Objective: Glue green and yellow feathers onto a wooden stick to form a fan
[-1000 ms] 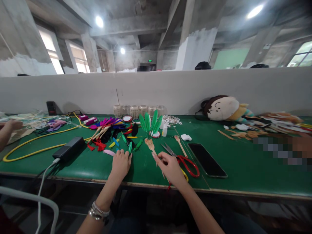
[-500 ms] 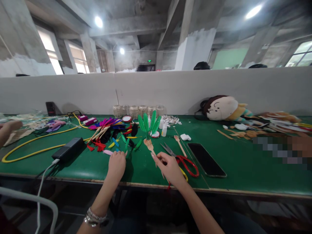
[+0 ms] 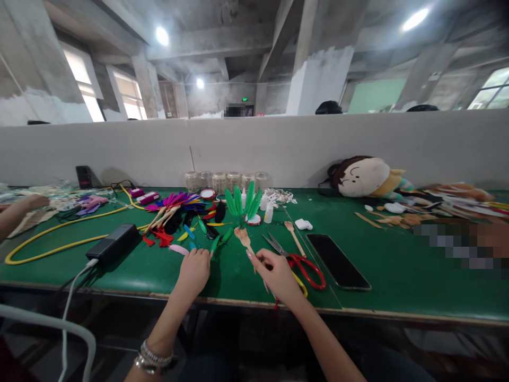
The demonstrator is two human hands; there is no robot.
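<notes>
My right hand (image 3: 277, 273) is closed around the handle of a wooden fork (image 3: 243, 236), held tilted above the green table. Several green feathers (image 3: 249, 199) fan upward from the fork's tined end. On the left, my left hand (image 3: 195, 269) pinches a small green feather (image 3: 215, 244), its fingertips partly hidden behind the hand. Beside that hand lie a pink feather (image 3: 178, 249) and loose blue, yellow and dark feathers. Red-handled scissors (image 3: 306, 270) rest by my right hand, next to a second wooden fork (image 3: 295, 240).
A phone (image 3: 338, 261) lies to the right. Glue bottles (image 3: 269, 214) and glass jars (image 3: 219, 183) stand behind. Bundled feathered sticks (image 3: 167, 215), a black power adapter (image 3: 112, 244) and a yellow cable (image 3: 47, 232) occupy the left, where another person's hand (image 3: 35, 202) reaches in.
My left hand has shifted slightly right, and the green feather in it now leans more toward the fork. My right hand stays nearly still. The other person's hand at far left has moved right.
</notes>
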